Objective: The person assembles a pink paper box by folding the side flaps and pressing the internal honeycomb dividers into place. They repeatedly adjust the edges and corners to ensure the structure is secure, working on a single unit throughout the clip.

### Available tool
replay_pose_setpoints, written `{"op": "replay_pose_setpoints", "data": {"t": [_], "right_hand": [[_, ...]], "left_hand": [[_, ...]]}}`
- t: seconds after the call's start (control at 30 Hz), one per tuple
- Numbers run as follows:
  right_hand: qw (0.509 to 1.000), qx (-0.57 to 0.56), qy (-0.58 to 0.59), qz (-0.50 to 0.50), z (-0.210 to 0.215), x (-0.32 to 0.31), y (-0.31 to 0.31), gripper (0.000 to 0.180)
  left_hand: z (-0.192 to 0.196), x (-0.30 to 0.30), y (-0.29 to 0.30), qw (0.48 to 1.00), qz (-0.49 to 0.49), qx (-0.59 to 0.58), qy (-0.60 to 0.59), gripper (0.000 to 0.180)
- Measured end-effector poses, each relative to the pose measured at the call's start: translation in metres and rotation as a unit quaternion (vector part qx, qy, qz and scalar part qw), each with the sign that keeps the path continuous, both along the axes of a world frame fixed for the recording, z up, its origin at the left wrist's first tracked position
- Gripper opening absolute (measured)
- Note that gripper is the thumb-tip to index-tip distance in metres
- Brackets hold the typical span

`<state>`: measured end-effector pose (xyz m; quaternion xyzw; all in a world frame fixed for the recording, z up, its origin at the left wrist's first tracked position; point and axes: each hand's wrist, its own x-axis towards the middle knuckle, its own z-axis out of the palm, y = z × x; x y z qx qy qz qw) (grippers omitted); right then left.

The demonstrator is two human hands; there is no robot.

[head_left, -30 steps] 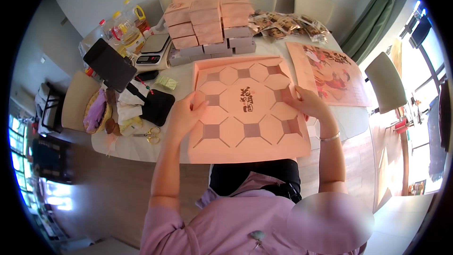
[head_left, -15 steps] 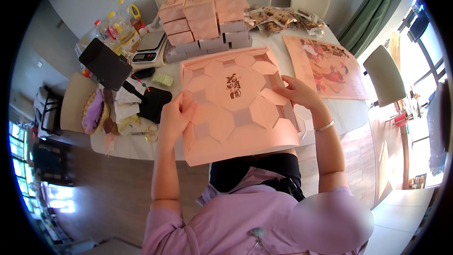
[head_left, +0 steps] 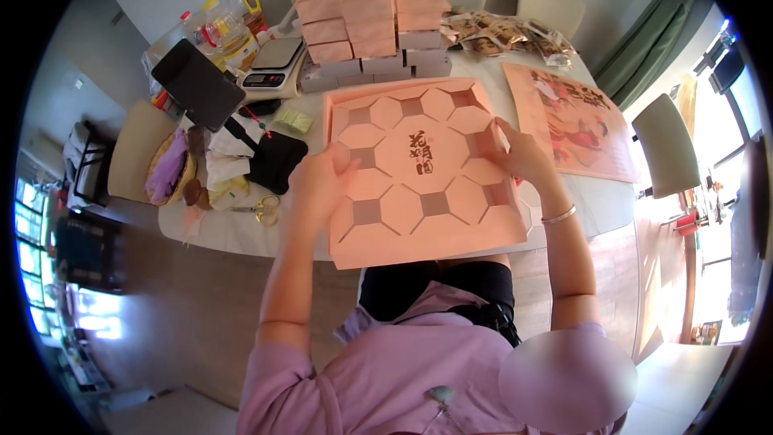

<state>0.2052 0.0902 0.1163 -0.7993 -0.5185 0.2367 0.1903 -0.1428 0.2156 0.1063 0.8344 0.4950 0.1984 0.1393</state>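
Note:
A pink cardboard box insert point(head_left: 439, 141) with several square openings cut into it lies in front of me, with dark lettering at its centre. It appears to sit in a shallow pink box point(head_left: 431, 251), whose wall shows along the near edge. My left hand point(head_left: 316, 185) grips the left edge, its thumb on top. On the opposite side, my right hand point(head_left: 523, 151) holds the right edge, its fingertips bent near an opening. What lies under the insert is hidden.
Stacked pink and grey boxes point(head_left: 366, 24) stand behind, beside packaged goods point(head_left: 507, 32). A printed pink lid or sheet point(head_left: 576, 125) lies right. At left are a phone on a stand point(head_left: 197, 84), a kitchen scale point(head_left: 275, 68), scissors point(head_left: 264, 209), oil bottles point(head_left: 229, 28) and a basket point(head_left: 169, 169).
The insert now lies flatter, its openings showing squarer, and its near edge has come up from its bowed shape. Both hands stay at the sides. The whole view has shifted slightly.

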Motion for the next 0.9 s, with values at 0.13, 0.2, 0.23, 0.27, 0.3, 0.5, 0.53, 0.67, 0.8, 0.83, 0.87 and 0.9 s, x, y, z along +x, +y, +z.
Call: {"op": "replay_pose_setpoints", "data": {"t": [0.13, 0.2, 0.23, 0.27, 0.3, 0.5, 0.53, 0.67, 0.8, 0.83, 0.87, 0.9], "right_hand": [[0.999, 0.025, -0.005, 0.019, -0.008, 0.002, 0.002, 0.086], [0.999, 0.025, 0.017, 0.026, -0.005, -0.001, 0.000, 0.085], [0.999, 0.019, 0.027, 0.030, -0.005, -0.001, 0.000, 0.085], [0.999, 0.015, 0.035, 0.036, -0.003, -0.001, 0.000, 0.085], [0.998, 0.009, 0.038, 0.043, -0.002, -0.001, 0.001, 0.086], [0.995, 0.006, 0.086, 0.049, -0.002, -0.006, 0.002, 0.083], [0.995, 0.002, 0.090, 0.051, 0.001, -0.009, 0.003, 0.082], [0.996, -0.019, 0.083, 0.035, 0.006, -0.012, 0.008, 0.077], [0.998, -0.015, 0.032, 0.059, 0.007, -0.016, 0.008, 0.042], [0.998, -0.026, 0.018, 0.058, 0.010, -0.019, 0.006, 0.040], [0.998, -0.038, 0.003, 0.054, 0.013, -0.021, 0.002, 0.038], [0.995, -0.028, -0.066, 0.071, 0.007, -0.018, 0.002, 0.045]], "left_hand": [[-0.003, 0.007, -0.005, 0.998, 0.044, 0.022, 0.041, 0.061], [0.002, 0.010, -0.011, 0.997, 0.061, 0.026, 0.050, 0.058], [0.004, 0.011, -0.013, 0.996, 0.069, 0.029, 0.054, 0.056], [-0.002, 0.008, -0.010, 0.995, 0.068, 0.049, 0.050, 0.052], [-0.015, 0.004, -0.004, 0.994, 0.066, 0.069, 0.046, 0.049], [-0.020, -0.002, 0.002, 0.988, 0.072, 0.118, 0.076, 0.037], [-0.019, -0.002, 0.001, 0.986, 0.076, 0.131, 0.072, 0.035], [-0.021, -0.003, 0.010, 0.983, 0.039, 0.146, 0.104, 0.031], [-0.016, 0.000, 0.006, 0.989, 0.038, 0.106, 0.098, 0.037], [-0.014, -0.001, 0.005, 0.990, 0.040, 0.093, 0.093, 0.039], [-0.018, -0.003, 0.005, 0.991, 0.040, 0.102, 0.074, 0.041], [-0.024, -0.005, 0.006, 0.991, 0.041, 0.111, 0.055, 0.044]]}}
